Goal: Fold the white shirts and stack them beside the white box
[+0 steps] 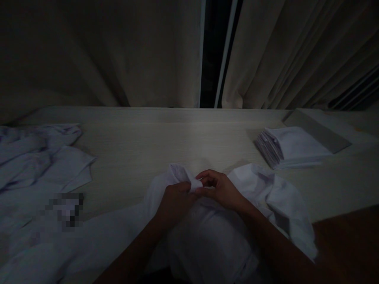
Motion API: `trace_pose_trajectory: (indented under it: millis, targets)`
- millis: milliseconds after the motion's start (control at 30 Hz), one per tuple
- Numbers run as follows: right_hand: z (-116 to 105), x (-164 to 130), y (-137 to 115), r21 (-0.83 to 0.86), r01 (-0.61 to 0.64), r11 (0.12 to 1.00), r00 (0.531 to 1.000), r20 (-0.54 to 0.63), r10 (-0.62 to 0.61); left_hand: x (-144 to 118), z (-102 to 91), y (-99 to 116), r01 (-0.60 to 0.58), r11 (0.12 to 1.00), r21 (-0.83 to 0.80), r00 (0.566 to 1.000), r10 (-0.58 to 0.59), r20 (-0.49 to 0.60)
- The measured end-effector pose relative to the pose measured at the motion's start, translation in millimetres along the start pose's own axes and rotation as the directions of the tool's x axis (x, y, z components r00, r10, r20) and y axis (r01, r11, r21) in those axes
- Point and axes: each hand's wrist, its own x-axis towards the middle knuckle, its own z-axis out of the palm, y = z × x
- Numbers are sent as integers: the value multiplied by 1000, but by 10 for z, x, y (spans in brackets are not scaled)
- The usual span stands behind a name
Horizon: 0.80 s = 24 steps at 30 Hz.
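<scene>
A white cloth point(213, 236) lies crumpled on the pale wooden table point(177, 138) right in front of me. My left hand point(174, 201) grips a raised fold of it near the middle. My right hand point(219, 191) pinches the same fold's edge between thumb and fingers, touching the left hand. Both forearms reach in from the bottom edge over the cloth. The scene is dim.
A neat stack of folded white cloths point(288, 148) sits at the right, next to a grey flat board point(321, 132). A heap of loose white cloths point(38, 165) covers the left side. Beige curtains point(118, 51) hang behind the table.
</scene>
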Motion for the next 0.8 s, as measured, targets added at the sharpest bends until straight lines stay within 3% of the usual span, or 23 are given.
trace_pose_trajectory:
  millis: [133,233,300,367,433,533,600,700,800]
  targets:
    - [-106,45,18,53,9,999,986,-167,0,39,-117,-3,-16,999,39,999,18,-50]
    - [-353,45,-46,144,11,989,952,-304,33,169,-361,-172,-12,999,38,975,20,-221]
    - [-523,7,-101,225,23,974,949,-311,49,271,-490,-343,25,996,81,965,-3,-262]
    - [-650,-53,-136,308,43,950,959,-279,47,345,-536,-489,17,996,91,983,0,-185]
    - [-724,-116,-143,391,73,917,970,-242,26,370,-510,-559,-18,1000,5,999,18,-41]
    - [-764,-173,-115,473,114,874,979,-203,-18,337,-447,-514,5,985,-173,988,22,152]
    - [-774,-176,-93,484,130,865,980,-196,-38,303,-453,-441,18,980,-200,974,28,225]
    - [-794,-149,-84,433,143,890,974,-220,-50,276,-543,-368,-6,991,-132,974,35,222]
    - [-822,-131,-113,304,81,949,976,-215,-14,278,-648,-363,-35,999,-5,994,35,103]
